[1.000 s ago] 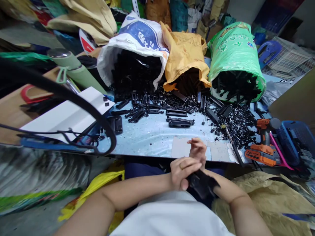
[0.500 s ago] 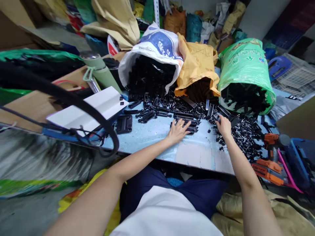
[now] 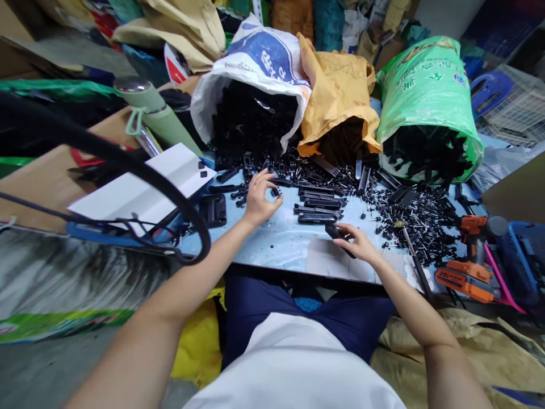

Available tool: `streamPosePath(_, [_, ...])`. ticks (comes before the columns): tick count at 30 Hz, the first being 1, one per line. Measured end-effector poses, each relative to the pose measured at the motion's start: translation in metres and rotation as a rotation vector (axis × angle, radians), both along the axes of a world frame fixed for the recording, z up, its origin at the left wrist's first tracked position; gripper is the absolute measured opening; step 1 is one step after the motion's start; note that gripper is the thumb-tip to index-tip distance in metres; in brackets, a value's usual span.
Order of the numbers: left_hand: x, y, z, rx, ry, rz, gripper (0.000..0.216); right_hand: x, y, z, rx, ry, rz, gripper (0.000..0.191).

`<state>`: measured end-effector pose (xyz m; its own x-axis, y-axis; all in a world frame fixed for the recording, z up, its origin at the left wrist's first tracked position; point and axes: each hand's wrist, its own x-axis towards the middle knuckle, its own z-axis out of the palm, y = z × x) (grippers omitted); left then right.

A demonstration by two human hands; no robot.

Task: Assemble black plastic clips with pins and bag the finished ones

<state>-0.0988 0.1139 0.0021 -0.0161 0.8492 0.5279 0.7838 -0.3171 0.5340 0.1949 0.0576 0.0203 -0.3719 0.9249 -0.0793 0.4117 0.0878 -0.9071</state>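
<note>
Black, the long part pinched in our right hand slants rightward toward the front edge of the tabletop, right of our curled left hand, whose grasp we cannot tell.

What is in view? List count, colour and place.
white sack: one, white and blue, back left
orange sack: one, orange, back middle
green sack: one, green, back right
background bags: many, mixed colours, behind
bottle: one, pale green, left
board: one, white, left
drill: one, orange and black, right
basket: one, blue, far right
table: one, light blue, centre
small parts: many, mostly black, across table
left grip: one, bare, left of centre, contents unclear
right grip: one, bare, front centre, holding black part
</note>
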Motion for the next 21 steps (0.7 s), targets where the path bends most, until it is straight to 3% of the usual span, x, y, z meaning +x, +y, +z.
streamPosePath(3, [0.024, -0.036, 0.014, -0.008, -0.192, -0.128, 0.029, -0.007, -0.013, -0.007, -0.036, 0.096, -0.055, 0.05])
streamPosePath(7, [0.068, -0.074, 0.018, -0.287, -0.294, -0.437, 0.038, -0.028, -0.022, -0.014, -0.213, 0.31, -0.193, 0.059])
streamPosePath(9, [0.084, -0.084, 0.015, -0.404, -0.348, -0.522, 0.041, -0.036, -0.026, -0.014, -0.25, 0.36, -0.201, 0.062])
streamPosePath(13, [0.094, -0.093, 0.011, -0.325, -0.392, -0.462, 0.037, -0.033, -0.03, -0.006, -0.162, 0.292, -0.088, 0.065])
streamPosePath(18, [0.095, -0.101, 0.012, -0.182, -0.318, -0.448, 0.032, -0.012, -0.025, 0.002, 0.186, 0.046, 0.097, 0.054])
streamPosePath(21, [0.11, -0.107, 0.012, -0.048, -0.354, -0.335, 0.032, -0.018, -0.026, 0.0, 0.288, 0.026, 0.074, 0.052])
